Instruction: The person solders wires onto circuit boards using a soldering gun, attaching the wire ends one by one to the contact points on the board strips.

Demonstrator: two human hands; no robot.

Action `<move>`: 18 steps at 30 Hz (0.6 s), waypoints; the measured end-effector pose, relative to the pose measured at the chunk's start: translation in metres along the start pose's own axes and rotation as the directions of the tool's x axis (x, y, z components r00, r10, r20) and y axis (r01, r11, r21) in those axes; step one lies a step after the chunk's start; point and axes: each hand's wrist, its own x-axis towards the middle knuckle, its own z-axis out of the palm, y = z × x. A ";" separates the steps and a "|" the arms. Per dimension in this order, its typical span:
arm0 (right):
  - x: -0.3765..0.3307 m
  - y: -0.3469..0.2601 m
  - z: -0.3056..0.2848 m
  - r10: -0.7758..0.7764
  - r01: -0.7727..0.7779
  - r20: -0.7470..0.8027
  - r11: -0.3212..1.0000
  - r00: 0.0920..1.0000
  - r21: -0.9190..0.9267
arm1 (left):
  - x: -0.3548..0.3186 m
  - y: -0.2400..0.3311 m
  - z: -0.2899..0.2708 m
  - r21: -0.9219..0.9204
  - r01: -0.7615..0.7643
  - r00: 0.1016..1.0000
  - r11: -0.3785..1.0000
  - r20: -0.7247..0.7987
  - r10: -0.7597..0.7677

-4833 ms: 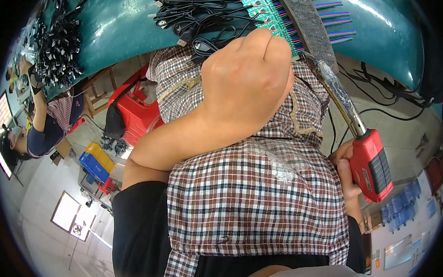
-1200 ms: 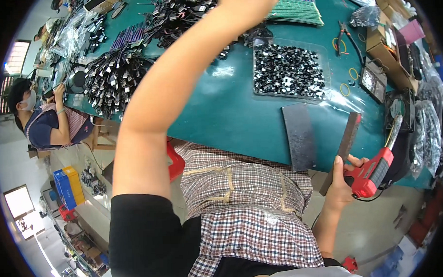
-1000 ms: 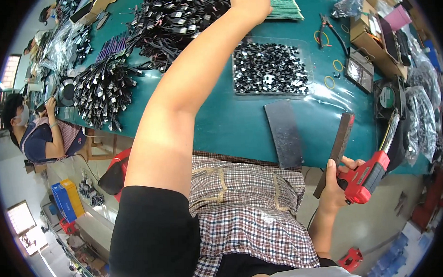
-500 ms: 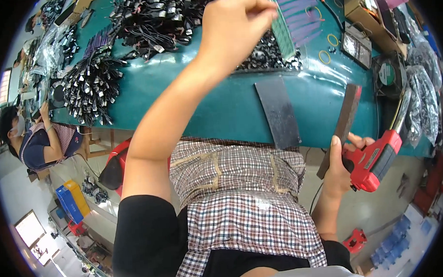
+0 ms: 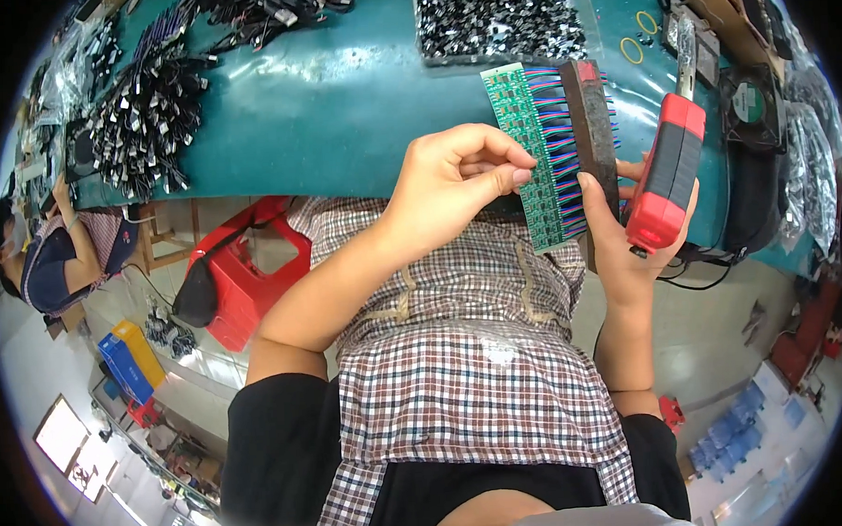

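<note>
A long green circuit board (image 5: 508,102) slants in front of me at the table edge, with a row of coloured wires (image 5: 553,119) along its right side. My left hand (image 5: 460,173) pinches the board near the middle with thumb and fingertips. A dark bar (image 5: 590,118) with a red patch at its top lies across the wires. My right hand (image 5: 624,247) grips this bar with the thumb on it, and also holds a red-and-black soldering gun (image 5: 670,166), metal barrel pointing away. The fingers behind the gun are partly hidden.
Beyond the board lies a bag of small black-and-silver connectors (image 5: 496,24) on the green table (image 5: 314,128). Bundles of black cables (image 5: 147,115) spread at left. A small fan (image 5: 749,103) and yellow rings (image 5: 631,51) are at right. A red chair (image 5: 245,278) stands left; a co-worker (image 5: 77,247) sits beyond.
My left hand has drawn the board with its wires from the far side toward me. The bar and soldering gun in my right hand have moved up and left, over the wires.
</note>
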 end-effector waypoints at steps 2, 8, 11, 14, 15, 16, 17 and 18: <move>-0.005 -0.003 0.003 0.151 -0.150 -0.011 0.985 0.988 0.088 | 0.000 -0.008 -0.003 -0.024 0.038 0.999 0.999 0.003 -0.038; -0.004 0.000 0.002 -0.055 0.061 0.093 0.996 0.994 -0.067 | 0.008 -0.010 -0.002 0.136 0.173 0.985 0.975 -0.050 -0.168; -0.001 -0.001 0.006 -0.141 0.146 0.066 0.986 0.988 -0.081 | 0.012 -0.004 -0.001 0.340 0.120 0.991 0.933 -0.093 -0.094; -0.001 -0.003 0.011 -0.100 0.109 0.079 0.986 0.992 -0.127 | 0.013 -0.004 -0.007 0.361 0.121 0.992 0.925 -0.066 -0.104; 0.000 -0.003 0.012 -0.097 0.107 0.084 0.986 0.992 -0.126 | 0.013 -0.004 -0.006 0.359 0.126 0.992 0.925 -0.068 -0.109; 0.001 -0.003 0.014 -0.126 0.137 0.079 0.979 0.989 -0.149 | 0.013 -0.005 -0.005 0.370 0.124 0.992 0.921 -0.060 -0.110; 0.002 -0.002 0.016 -0.155 0.166 0.075 0.971 0.985 -0.172 | 0.014 -0.005 -0.005 0.380 0.123 0.992 0.917 -0.053 -0.111; 0.003 -0.002 0.019 -0.152 0.164 0.081 0.972 0.985 -0.171 | 0.014 -0.006 -0.006 0.378 0.128 0.992 0.917 -0.057 -0.116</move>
